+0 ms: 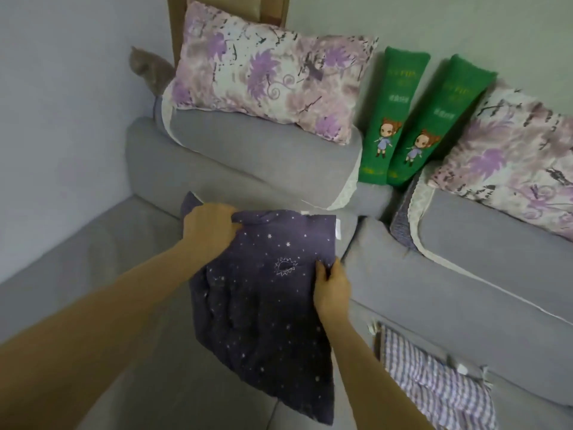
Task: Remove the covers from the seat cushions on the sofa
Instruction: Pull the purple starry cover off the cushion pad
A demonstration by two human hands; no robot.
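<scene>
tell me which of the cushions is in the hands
The dark star-print cushion, gripped by the left hand and right hand; the floral pillows and green pillows sit untouched behind.

A home living room: a grey sofa [192,156] against plain walls, 2 floral pillows [266,72], a cat [148,69].
</scene>
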